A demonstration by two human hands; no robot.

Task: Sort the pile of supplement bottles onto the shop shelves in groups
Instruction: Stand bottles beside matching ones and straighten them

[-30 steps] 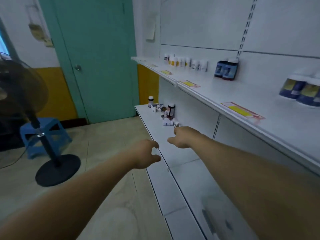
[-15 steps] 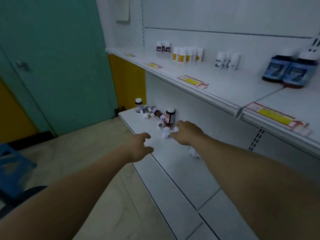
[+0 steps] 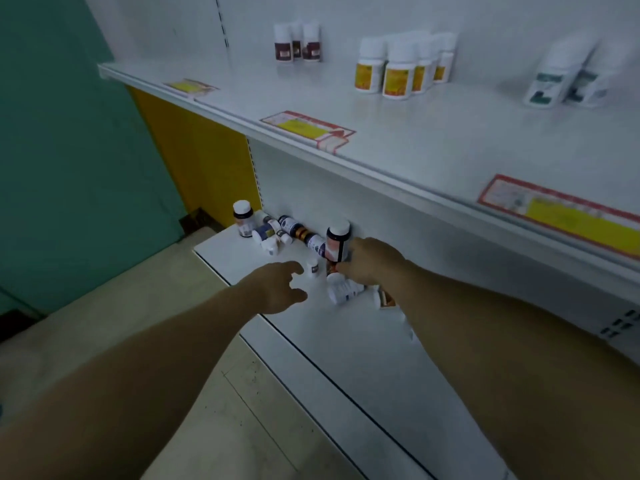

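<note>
1. My left hand (image 3: 281, 288) hovers, fingers loosely spread, just beside a small white bottle (image 3: 313, 269);
2. my right hand (image 3: 372, 262) sits against the tall bottle (image 3: 337, 242); I cannot tell whether it grips;
3. the pile (image 3: 273, 232) lies far left on the lower shelf (image 3: 346, 358).

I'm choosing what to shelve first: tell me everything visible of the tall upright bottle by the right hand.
The tall bottle stands upright on the lower shelf, close to the back panel. Dark, plastic-looking body, white cap, pale label with an orange patch. The right hand meets its near side; whether the fingers grip it is unclear.
</note>
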